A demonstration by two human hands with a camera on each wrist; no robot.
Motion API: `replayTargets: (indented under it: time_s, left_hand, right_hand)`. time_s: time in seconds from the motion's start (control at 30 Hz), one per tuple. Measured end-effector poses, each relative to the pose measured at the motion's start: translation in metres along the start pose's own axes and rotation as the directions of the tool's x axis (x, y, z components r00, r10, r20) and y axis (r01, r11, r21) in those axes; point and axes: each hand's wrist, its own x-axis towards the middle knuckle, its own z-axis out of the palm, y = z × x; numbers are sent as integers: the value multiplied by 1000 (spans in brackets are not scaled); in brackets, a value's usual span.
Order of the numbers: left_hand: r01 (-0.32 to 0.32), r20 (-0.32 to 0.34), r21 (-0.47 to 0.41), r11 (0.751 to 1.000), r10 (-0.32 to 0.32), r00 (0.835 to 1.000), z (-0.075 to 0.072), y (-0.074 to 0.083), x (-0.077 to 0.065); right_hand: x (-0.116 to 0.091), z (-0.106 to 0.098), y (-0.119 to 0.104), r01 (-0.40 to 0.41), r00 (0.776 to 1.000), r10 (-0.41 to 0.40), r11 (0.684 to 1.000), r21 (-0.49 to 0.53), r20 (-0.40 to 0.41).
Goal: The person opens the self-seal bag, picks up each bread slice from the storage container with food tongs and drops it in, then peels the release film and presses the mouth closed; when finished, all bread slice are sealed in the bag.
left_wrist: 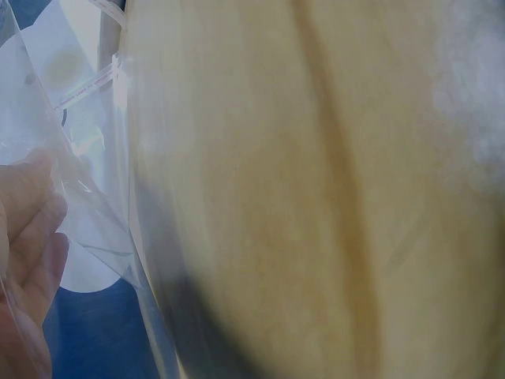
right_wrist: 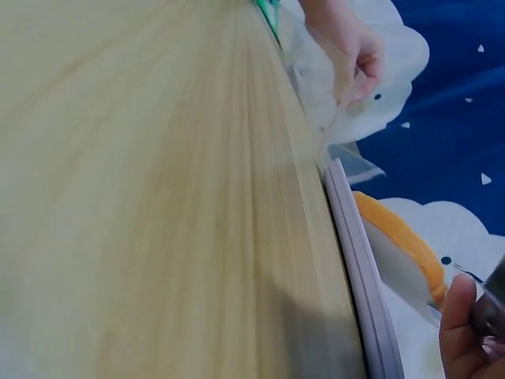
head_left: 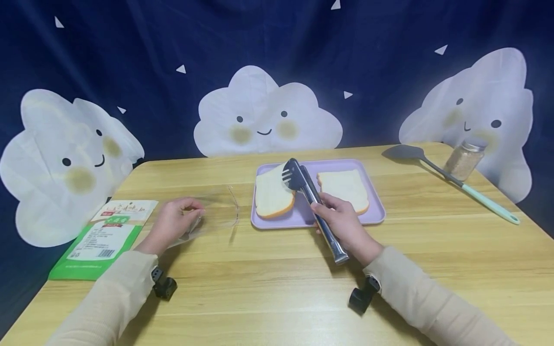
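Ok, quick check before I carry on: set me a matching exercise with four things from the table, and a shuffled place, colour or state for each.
Things:
1. Tongs
2. Clear bag
3. Tray
4. Jar

Matches:
A. Pale purple
B. Held in the left hand
C. Beside the spatula with the mint-green handle
D. Held in the right hand

Pairs: 1-D, 2-B, 3-A, 4-C
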Motion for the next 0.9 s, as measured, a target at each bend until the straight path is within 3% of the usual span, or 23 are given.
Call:
replayTargets:
  time_s: [0.17,0.37,0.67,0.77,0.9]
  left_hand:
    - [-9,-7,4,1000,9,1000,1,1,0]
    - [-10,-14,0,1000,10,1000,3,3,1]
    - [-12,-5,-3,1000,12,1000,4,3,1]
    - [-17,-1,-8,1000,17,1000,4,3,1]
    - [-17,2,-12,1000,17,1000,4,3,1]
  right_hand:
    - [1,9,0,53,997,-60,992,-112,-58]
    - [2,19,0,70,994,-76,995,-74,-76]
    - [1,30,-4,172,982,-179,979,-111,-53]
    - [0,35,-6,214,973,-226,962,-170,-50]
    - [1,43,-6,302,945,-325,914,-272,-41]
